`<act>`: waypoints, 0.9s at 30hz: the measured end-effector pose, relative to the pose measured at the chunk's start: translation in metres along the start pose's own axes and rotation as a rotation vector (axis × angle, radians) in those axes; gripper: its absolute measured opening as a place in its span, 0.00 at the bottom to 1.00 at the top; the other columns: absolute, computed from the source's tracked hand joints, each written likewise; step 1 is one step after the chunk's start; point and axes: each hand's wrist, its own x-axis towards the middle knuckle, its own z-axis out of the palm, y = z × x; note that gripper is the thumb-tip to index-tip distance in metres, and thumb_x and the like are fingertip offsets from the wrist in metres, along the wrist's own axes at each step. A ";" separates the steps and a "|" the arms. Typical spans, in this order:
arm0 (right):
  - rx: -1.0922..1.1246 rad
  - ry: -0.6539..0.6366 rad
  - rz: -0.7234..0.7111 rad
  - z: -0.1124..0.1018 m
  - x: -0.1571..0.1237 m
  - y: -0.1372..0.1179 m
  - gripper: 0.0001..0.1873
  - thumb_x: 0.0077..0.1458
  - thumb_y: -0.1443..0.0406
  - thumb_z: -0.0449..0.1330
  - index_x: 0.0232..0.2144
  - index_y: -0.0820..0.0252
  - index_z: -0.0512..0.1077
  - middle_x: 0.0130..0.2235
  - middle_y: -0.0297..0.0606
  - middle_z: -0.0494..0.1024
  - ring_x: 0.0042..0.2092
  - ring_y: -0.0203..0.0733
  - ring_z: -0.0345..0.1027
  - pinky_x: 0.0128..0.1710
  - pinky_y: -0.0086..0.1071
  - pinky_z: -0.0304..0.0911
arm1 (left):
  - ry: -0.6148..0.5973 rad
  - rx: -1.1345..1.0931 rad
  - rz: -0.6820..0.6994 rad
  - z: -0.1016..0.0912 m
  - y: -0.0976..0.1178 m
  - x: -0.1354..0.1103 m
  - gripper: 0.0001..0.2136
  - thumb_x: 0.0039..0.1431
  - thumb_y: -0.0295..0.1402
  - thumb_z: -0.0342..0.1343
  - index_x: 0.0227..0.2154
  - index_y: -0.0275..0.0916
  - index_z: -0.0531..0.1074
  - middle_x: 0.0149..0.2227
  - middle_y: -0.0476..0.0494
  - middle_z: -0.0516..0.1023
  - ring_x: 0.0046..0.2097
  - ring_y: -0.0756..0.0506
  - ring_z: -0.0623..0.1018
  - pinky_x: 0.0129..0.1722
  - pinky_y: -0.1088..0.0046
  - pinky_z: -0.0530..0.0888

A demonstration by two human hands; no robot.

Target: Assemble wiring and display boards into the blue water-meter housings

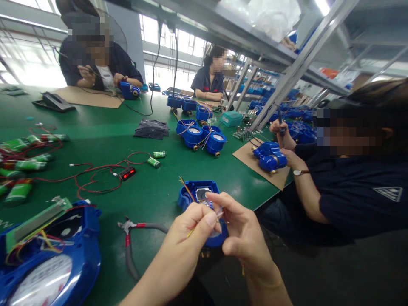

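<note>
Left hand (193, 226) pinches yellow wire (190, 233); right hand (242, 226), thumb apart, curls alongside.

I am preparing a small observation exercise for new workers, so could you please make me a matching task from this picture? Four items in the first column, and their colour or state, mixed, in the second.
Column 1
1. Pliers
2. Display
3. Cloth
4. Left hand

Column 2
A. Dark and crumpled
B. Pinching, with a bit of yellow wire showing
C. Lit in red
D. Handles apart, red and grey

Pairs: 1-D, 2-C, 3-A, 4-B
</note>
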 end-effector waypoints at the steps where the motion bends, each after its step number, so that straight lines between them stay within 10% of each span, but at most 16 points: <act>1: -0.060 0.019 -0.027 0.000 -0.001 0.000 0.27 0.43 0.50 0.72 0.46 0.49 0.78 0.35 0.35 0.67 0.36 0.39 0.61 0.34 0.31 0.58 | -0.016 0.040 0.009 0.000 0.001 0.001 0.14 0.65 0.41 0.49 0.27 0.39 0.69 0.32 0.48 0.69 0.37 0.47 0.68 0.39 0.71 0.63; 5: -0.149 0.104 -0.142 0.000 -0.003 -0.002 0.07 0.55 0.61 0.67 0.38 0.48 0.81 0.31 0.34 0.68 0.34 0.38 0.62 0.32 0.30 0.59 | -0.053 0.178 0.051 0.001 0.005 0.001 0.12 0.67 0.40 0.46 0.37 0.39 0.72 0.39 0.45 0.71 0.43 0.45 0.69 0.44 0.69 0.64; 21: 0.540 0.300 0.067 0.000 0.020 -0.026 0.10 0.50 0.58 0.68 0.22 0.54 0.77 0.22 0.29 0.58 0.25 0.34 0.52 0.24 0.29 0.56 | 0.045 0.426 0.174 0.004 0.002 0.005 0.12 0.67 0.34 0.46 0.30 0.39 0.72 0.34 0.47 0.71 0.40 0.46 0.70 0.41 0.71 0.64; 27: -0.052 0.413 -0.307 -0.006 0.011 -0.028 0.09 0.52 0.54 0.67 0.36 0.48 0.81 0.32 0.35 0.66 0.34 0.40 0.60 0.34 0.35 0.60 | 0.034 0.361 0.072 0.002 -0.001 0.003 0.14 0.68 0.39 0.44 0.34 0.40 0.73 0.34 0.46 0.70 0.38 0.45 0.70 0.39 0.70 0.64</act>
